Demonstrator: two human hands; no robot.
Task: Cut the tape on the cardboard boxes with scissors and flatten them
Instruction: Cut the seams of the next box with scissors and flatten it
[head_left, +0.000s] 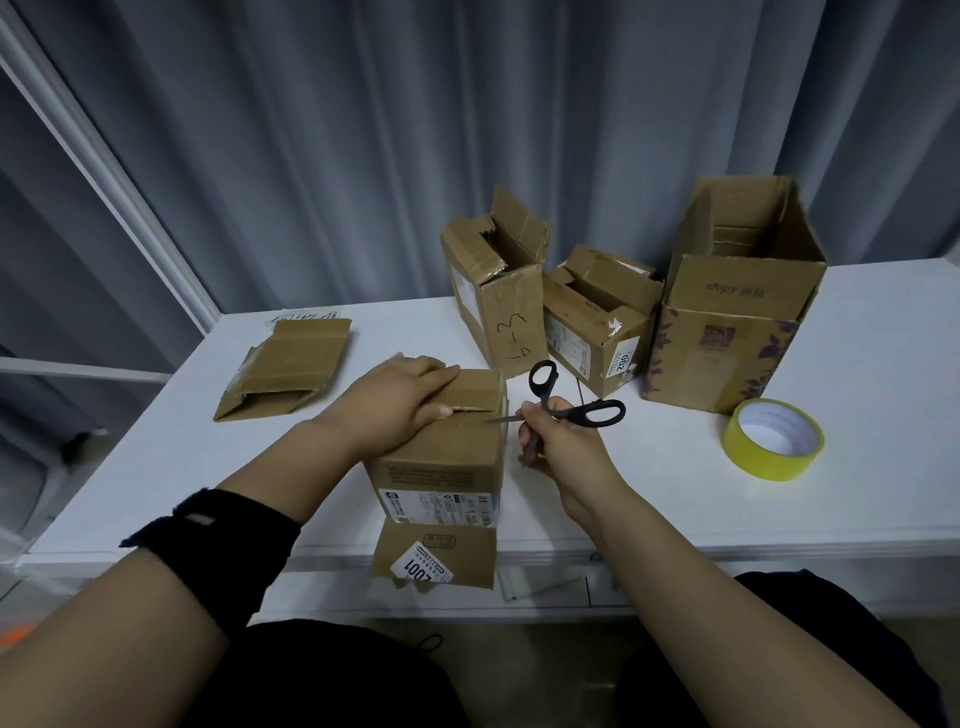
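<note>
A taped cardboard box (441, 457) stands at the front edge of the white table (872, 374), and everything else is placed from it; a loose flap with a printed label hangs from its bottom over the table edge. The left hand (395, 410) lies flat on the box top, fingers straight and close together, reaching towards the far edge, thumb tip at the centre seam; a black wristband (218, 535) sits on that forearm. Just right of the box, the right hand (563, 447) grips the black-handled scissors (589, 414) around the pivot, fingers curled tight on them and not through the loops; the blades stand apart, one tip pointing left at the seam on the box's right edge, the other pointing down beside the box's right side; whether the upper tip touches the tape I cannot tell. Left of the box and further back, a flattened box (291, 369) lies on the table; behind the box and to its right stand a tall narrow box (498, 301), a low box (597, 338) and a large box (737, 317), all with open tops, close together in a row; well to the right of the box lies a yellow tape roll (743, 441). A grey curtain (415, 130) hangs behind.
</note>
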